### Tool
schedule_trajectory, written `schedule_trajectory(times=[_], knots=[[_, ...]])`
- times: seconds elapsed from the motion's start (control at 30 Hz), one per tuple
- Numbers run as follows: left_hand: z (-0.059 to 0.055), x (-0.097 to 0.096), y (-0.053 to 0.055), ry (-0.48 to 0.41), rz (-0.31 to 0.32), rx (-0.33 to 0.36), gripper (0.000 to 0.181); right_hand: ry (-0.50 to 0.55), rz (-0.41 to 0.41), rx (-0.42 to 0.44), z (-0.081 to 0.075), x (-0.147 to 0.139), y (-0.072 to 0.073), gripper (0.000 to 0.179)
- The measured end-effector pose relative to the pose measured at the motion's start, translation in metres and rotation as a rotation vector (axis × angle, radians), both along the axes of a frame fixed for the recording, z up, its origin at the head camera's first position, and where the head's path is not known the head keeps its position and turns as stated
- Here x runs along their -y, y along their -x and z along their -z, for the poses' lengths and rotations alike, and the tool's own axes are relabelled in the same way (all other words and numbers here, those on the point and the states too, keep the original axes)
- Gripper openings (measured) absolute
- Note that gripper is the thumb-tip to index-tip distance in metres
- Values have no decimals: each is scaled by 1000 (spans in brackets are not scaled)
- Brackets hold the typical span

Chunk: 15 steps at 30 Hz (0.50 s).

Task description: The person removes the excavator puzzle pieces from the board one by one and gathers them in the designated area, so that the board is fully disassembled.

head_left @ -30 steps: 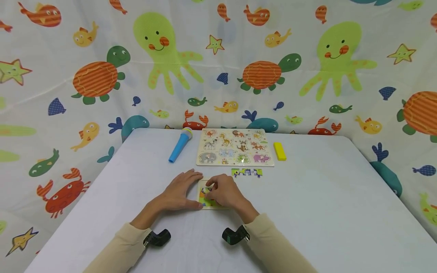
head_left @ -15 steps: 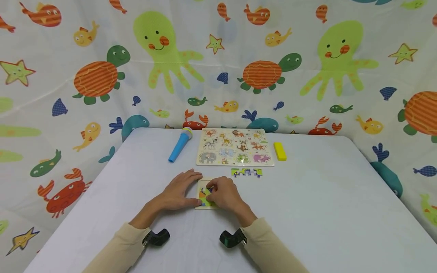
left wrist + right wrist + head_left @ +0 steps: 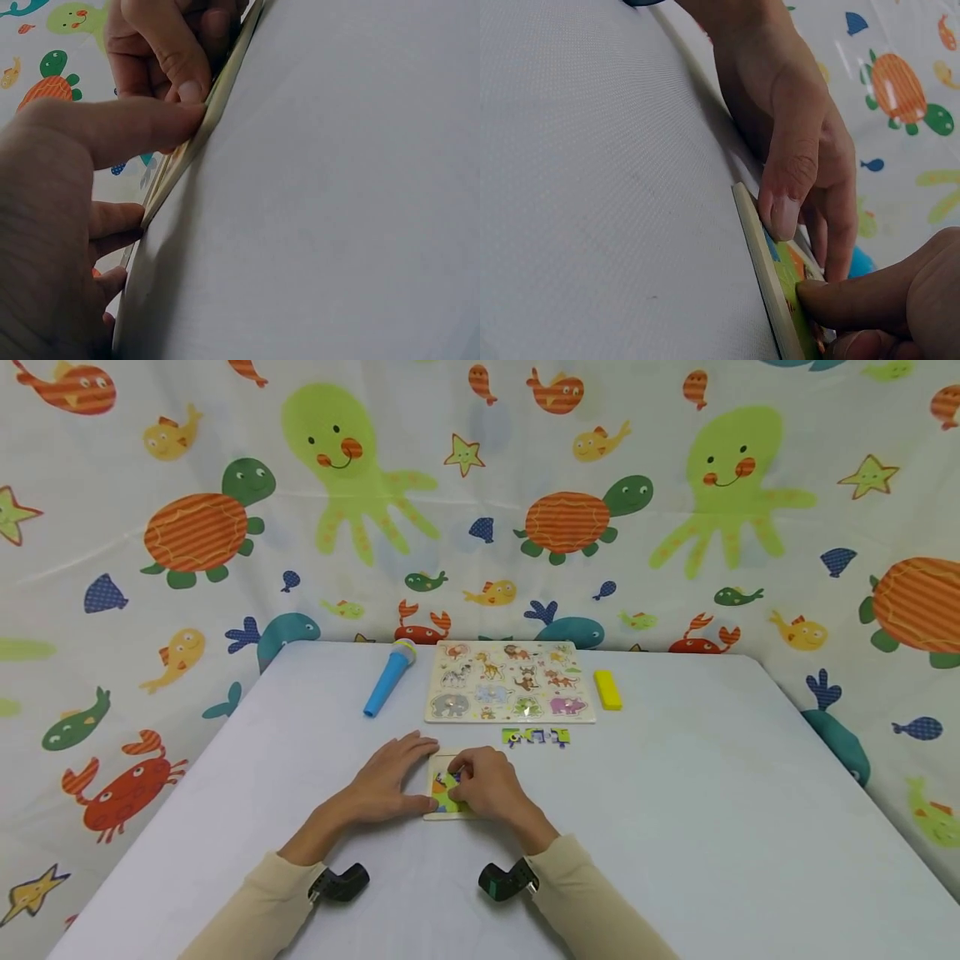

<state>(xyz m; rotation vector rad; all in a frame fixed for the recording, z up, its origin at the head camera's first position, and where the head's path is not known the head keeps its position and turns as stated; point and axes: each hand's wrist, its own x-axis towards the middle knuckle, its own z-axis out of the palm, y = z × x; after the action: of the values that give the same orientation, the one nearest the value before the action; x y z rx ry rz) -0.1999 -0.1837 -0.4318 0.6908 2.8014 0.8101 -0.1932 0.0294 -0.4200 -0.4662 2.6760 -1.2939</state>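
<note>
In the head view a small wooden jigsaw puzzle [image 3: 442, 806] with a green and orange picture lies near the table's middle. My left hand [image 3: 382, 781] spans its left side, thumb on the lower left corner, fingers reaching to the upper left one. My right hand [image 3: 491, 783] covers the puzzle's right part, its fingers bent and pinching at a puzzle piece that they mostly hide. From the right wrist, the right thumb [image 3: 832, 304] shows down on the green picture, while the left thumb [image 3: 784, 214] rests close to the board's pale rim [image 3: 761, 262].
Several loose puzzle pieces [image 3: 535, 737] lie in a row beyond the small board. Farther back are a large animal peg puzzle [image 3: 510, 681], a blue toy microphone [image 3: 388, 678] and a yellow block [image 3: 607, 690]. A sea-animal curtain [image 3: 465, 543] hangs behind the white table [image 3: 712, 793].
The small board's lower left corner has slid a little left under my left thumb. My right hand has shifted slightly toward me, still bent over the puzzle. The head view has panned slightly.
</note>
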Motion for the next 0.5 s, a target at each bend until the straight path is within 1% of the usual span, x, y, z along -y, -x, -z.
schedule_trajectory(times=[0.13, 0.37, 0.5], knots=[[1, 0, 1, -4, 8, -11, 82, 17, 11, 14, 0, 0, 0, 17], [1, -1, 1, 1, -4, 10, 82, 35, 22, 9, 1, 0, 1, 21], [1, 0, 0, -1, -2, 11, 82, 31, 37, 18, 2, 1, 1, 22]])
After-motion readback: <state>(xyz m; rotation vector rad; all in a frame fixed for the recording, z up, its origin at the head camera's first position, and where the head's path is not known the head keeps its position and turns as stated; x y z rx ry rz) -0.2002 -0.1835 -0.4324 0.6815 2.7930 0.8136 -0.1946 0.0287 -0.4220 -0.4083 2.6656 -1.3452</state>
